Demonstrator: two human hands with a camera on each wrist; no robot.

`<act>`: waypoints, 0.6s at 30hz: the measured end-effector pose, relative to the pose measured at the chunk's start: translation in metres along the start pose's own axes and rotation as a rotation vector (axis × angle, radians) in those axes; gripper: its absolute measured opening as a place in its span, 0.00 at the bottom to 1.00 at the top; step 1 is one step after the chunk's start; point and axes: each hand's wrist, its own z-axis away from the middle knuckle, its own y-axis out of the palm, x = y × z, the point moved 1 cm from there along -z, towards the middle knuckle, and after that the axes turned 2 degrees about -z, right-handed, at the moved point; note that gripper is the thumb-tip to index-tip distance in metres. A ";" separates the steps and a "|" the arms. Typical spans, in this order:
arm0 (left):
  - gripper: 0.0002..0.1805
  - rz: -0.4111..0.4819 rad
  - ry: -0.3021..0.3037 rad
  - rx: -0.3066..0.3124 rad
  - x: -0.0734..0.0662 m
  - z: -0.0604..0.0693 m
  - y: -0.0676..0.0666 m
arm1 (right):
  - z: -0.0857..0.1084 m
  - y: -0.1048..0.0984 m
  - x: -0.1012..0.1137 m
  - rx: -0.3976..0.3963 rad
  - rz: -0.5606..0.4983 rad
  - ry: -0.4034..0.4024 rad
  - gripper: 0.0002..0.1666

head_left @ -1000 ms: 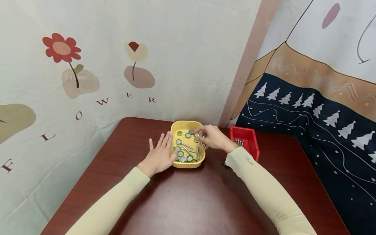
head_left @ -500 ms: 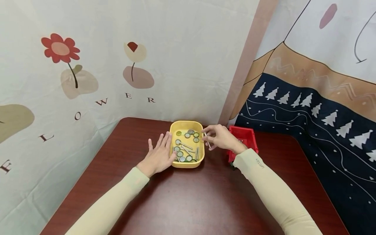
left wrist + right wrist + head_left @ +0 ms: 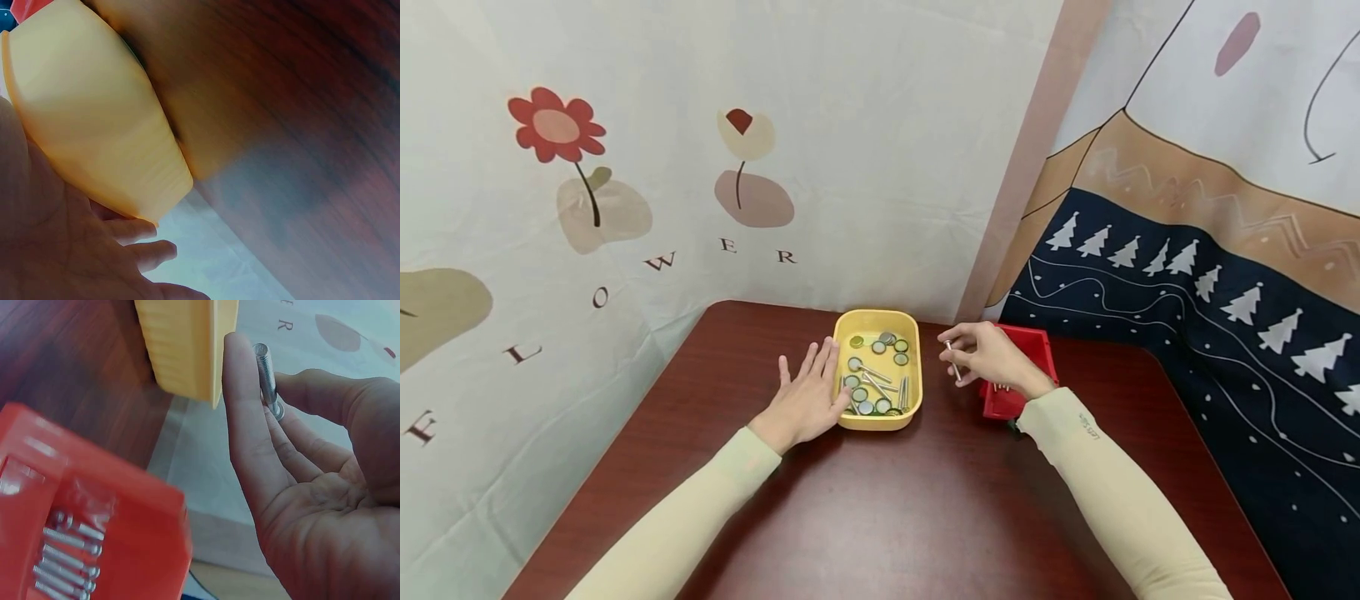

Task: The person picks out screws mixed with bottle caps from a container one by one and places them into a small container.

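My right hand [image 3: 988, 358] pinches a silver bolt [image 3: 267, 378] between thumb and fingers, in the air between a yellow tray [image 3: 880, 423] and a red bin [image 3: 1003, 407]. The bolt's threads show in the right wrist view. My left hand [image 3: 805, 398] has its fingers spread straight and touches the tray's left side. Inside the tray lie several round bottle caps [image 3: 866, 407] and several long bolts [image 3: 878, 387]. More silver bolts [image 3: 65, 562] lie side by side in the red bin, which the right hand and wrist partly cover in the head view.
Both containers stand near the back edge of a dark red-brown table [image 3: 865, 517]. A pale printed cloth [image 3: 880, 167] hangs behind it, and a dark blue cloth with white trees [image 3: 1150, 292] hangs to the right.
My right hand has lifted the bolt out of the yellow tray and moved right, toward the red bin. The left hand has stayed at the tray's side.
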 end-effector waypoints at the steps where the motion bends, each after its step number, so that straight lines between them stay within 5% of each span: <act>1: 0.49 0.003 0.000 0.002 0.000 0.000 0.000 | 0.001 -0.002 -0.001 -0.001 0.002 0.001 0.23; 18: 0.48 0.012 -0.004 0.002 0.000 0.000 0.001 | 0.023 -0.031 -0.015 -0.061 0.039 0.048 0.24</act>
